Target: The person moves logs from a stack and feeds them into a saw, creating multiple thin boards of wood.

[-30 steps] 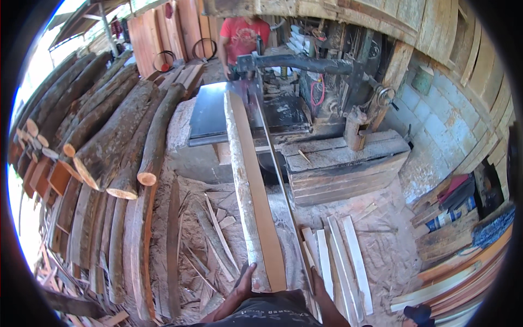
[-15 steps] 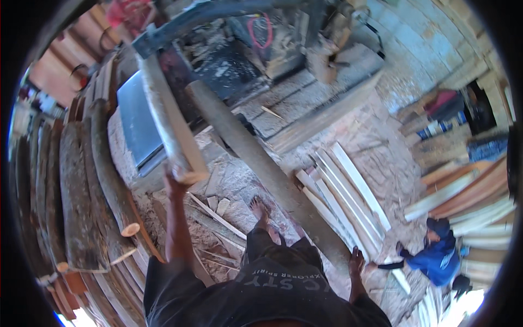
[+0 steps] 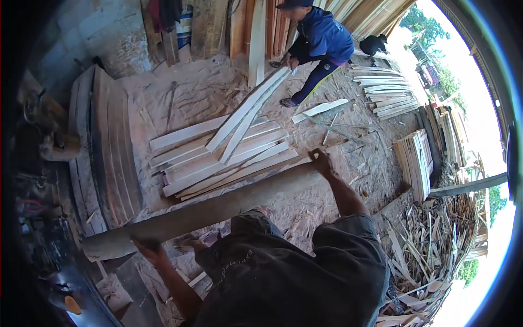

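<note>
A long grey-brown log (image 3: 212,208) lies crosswise in front of me, from the dark machine at the left to the middle of the floor. My right hand (image 3: 323,163) is at its right end, fingers curled against the end. Near the log's left end, my left hand (image 3: 148,248) is by its near side. Motion smears its fingers, so their grip and contact are unclear.
Beyond the log lie several pale sawn boards (image 3: 188,134). A co-worker in a blue jacket (image 3: 326,35) holds two pale slats (image 3: 248,109) over them. Wood offcuts (image 3: 430,245) heap at the right. A wooden beam structure (image 3: 106,147) stands at the left.
My view has swung right. My left hand has left the sawn-faced log by the metal plate and come near the grey-brown log. The co-worker now stands with slats in hand.
</note>
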Available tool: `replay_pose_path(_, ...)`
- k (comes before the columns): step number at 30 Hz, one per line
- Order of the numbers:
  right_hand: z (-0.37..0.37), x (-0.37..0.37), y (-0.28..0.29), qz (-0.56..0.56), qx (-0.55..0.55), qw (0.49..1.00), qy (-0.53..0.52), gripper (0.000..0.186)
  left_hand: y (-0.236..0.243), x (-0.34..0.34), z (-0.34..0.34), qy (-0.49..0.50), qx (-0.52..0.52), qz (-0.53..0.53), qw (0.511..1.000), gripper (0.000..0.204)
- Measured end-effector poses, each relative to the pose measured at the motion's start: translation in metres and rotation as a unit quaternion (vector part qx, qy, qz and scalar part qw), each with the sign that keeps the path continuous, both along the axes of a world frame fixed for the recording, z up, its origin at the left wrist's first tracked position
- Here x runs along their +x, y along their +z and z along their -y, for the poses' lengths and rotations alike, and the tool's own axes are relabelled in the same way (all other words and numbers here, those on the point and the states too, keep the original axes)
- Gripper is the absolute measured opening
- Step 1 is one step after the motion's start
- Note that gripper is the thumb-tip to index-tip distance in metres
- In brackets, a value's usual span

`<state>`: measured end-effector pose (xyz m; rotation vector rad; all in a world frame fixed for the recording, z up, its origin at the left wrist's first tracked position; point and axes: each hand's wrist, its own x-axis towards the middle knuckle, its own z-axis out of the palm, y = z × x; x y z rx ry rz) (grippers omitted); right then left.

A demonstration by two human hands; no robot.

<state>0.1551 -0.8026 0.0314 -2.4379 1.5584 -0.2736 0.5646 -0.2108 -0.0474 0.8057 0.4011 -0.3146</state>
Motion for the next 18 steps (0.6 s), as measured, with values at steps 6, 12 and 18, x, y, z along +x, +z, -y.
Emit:
replay_pose_path(6,0.209,-0.009,0.099,0.185,-0.144,0.935,-0.266,0.039,0.070,-0.183,0.287,-0.687,0.086,0.175,0.700,0.050)
replay_pose_path(12,0.122,0.063,-0.137,0.268,0.188,0.938,0.110,0.018,-0.098,-0.182,0.163,-0.391,0.550,0.426,0.603,0.047)
replay_pose_path(18,-0.135,0.161,-0.181,-0.254,0.400,0.731,0.490,0.039,-0.001,-0.209,-0.006,0.015,0.549,-0.152,0.822,0.046)
